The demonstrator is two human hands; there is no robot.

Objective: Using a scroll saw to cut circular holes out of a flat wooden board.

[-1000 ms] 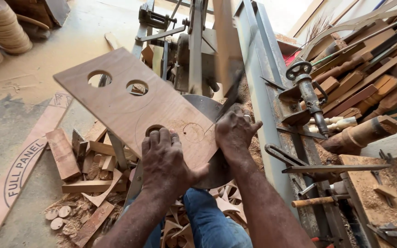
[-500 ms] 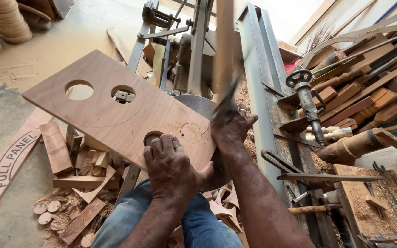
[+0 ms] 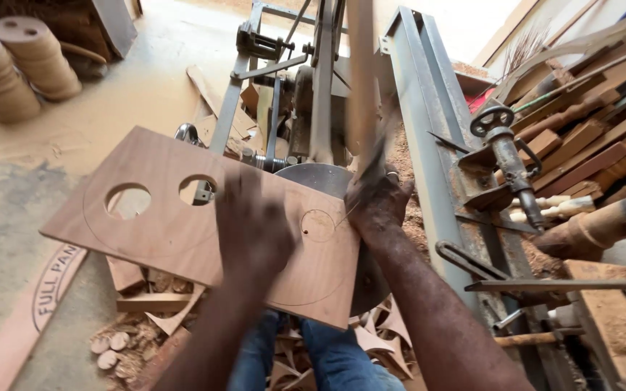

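Note:
A brown plywood board (image 3: 168, 239) lies on the round grey saw table (image 3: 313, 177). It has two round holes at its left end, a scribed small circle (image 3: 318, 226) near its right edge and a large pencilled arc. My left hand (image 3: 255, 228) is blurred by motion and lies flat over the board's middle. My right hand (image 3: 378, 206) grips the board's right edge, next to the blurred upright saw blade (image 3: 362, 87).
The metal saw frame (image 3: 414, 94) rises behind the table. Wood offcuts (image 3: 146, 300) and small discs lie on the floor at lower left. Round wooden stacks (image 3: 9, 65) stand at far left. Turned legs, timber and iron tools (image 3: 505, 163) crowd the right side.
The board has swung, its holed left end coming down toward me. My left hand has shifted left and up over the board, uncovering the small circle. My right hand stays by the blade.

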